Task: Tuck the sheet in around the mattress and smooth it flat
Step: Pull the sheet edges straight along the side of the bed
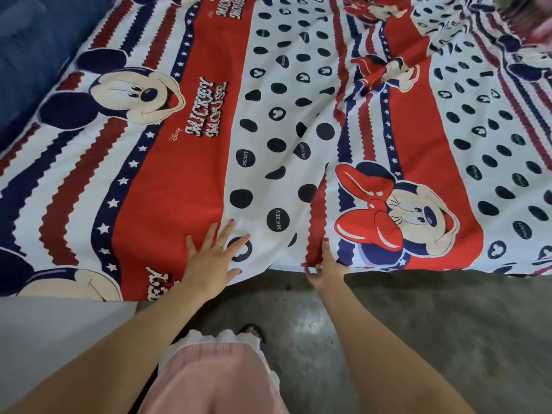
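A red, white and navy cartoon-print sheet (268, 121) covers the mattress and fills the upper part of the view. A long fold runs up its middle, from the near edge toward the far right, where the cloth is bunched. My left hand (209, 261) lies flat on the sheet near the front edge, fingers spread over a white dotted band. My right hand (327, 268) pinches the sheet's hem at the foot of the fold, thumb on top and fingers curled under the edge. The mattress itself is hidden under the sheet.
A grey concrete floor (418, 324) lies in front of the bed, with my pink skirt and a sandalled foot (252, 330) below. A pale surface (59, 318) sits at the lower left. A blue cushion (27, 55) borders the bed at the upper left.
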